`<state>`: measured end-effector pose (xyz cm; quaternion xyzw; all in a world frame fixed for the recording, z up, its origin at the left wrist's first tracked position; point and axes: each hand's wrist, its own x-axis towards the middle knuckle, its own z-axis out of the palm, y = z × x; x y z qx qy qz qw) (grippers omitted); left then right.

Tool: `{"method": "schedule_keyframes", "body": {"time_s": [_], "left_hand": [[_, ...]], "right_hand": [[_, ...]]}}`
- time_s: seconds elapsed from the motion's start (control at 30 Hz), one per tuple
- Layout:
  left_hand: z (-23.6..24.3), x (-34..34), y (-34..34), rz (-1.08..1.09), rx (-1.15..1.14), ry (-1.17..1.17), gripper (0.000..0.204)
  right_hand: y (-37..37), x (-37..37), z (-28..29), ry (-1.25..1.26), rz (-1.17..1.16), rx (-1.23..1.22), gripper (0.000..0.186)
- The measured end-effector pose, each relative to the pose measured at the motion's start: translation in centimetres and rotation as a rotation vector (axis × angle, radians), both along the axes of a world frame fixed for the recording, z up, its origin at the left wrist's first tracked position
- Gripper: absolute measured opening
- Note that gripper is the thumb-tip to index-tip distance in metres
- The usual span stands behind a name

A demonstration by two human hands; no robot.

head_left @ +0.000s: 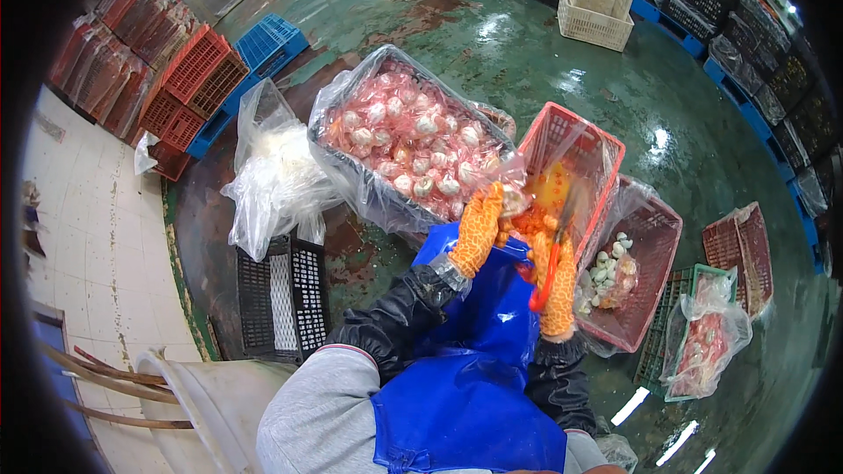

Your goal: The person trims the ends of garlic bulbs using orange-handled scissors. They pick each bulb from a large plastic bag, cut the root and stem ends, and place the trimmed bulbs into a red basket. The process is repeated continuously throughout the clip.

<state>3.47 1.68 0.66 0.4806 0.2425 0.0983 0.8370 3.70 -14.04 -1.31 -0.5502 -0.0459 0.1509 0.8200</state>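
My left hand [479,230], in an orange patterned glove, is closed at the edge of a pale round piece [515,202] with reddish film around it. My right hand [558,285], gloved alike, grips red-handled scissors [551,270], the dark blades pointing away and blurred. Both hands are over the near end of a red crate [606,142], lined with clear plastic and holding small orange yolk-like balls [531,221] and orange liquid. Left of it, a dark plastic-lined crate [351,177] is full of pale round pieces [425,125] in reddish film.
A dull red crate [663,237] with white egg-like pieces [612,265] stands at right, a green crate [654,360] beyond. Clear plastic bags [279,167] lie left, above a black crate [263,294]. Stacked crates [189,79] line the left wall. The green floor [492,53] looks wet.
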Motion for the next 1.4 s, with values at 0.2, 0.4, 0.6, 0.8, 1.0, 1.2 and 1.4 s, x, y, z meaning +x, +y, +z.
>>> {"method": "schedule_keyframes", "body": {"time_s": [0.2, 0.4, 0.6, 0.8, 1.0, 1.2, 1.4], "left_hand": [[1.2, 1.0, -0.5, 0.092, 0.054, -0.124, 0.031], [1.8, 0.6, -2.3, 0.049, 0.007, -0.092, 0.029], [0.4, 1.0, -2.4, 0.059, 0.051, -0.125, 0.031], [1.8, 0.9, -0.6, -0.135, 0.024, 0.018, 0.04], [0.9, 1.3, 0.8, -0.288, -0.151, -0.02, 0.034], [2.0, 2.2, -0.5, -0.066, -0.354, -0.079, 0.025], [-0.7, 3.0, -0.3, -0.037, -0.1, -0.049, 0.028]], "right_hand": [[-0.5, -0.4, 5.4, -0.19, 0.29, -0.526, 0.058], [-0.1, 0.0, 4.4, -0.354, 0.225, -0.589, 0.048], [-0.2, 0.2, 5.0, -0.279, 0.261, -0.565, 0.047], [-1.3, 0.9, 6.5, -0.024, 0.398, -0.475, 0.037], [-2.9, 1.2, 6.0, 0.274, 0.553, -0.095, 0.047], [-2.0, 1.9, 3.6, 0.478, 0.591, 0.209, 0.065], [-1.3, 2.8, 2.8, 0.631, 0.614, 0.367, 0.069]]}}
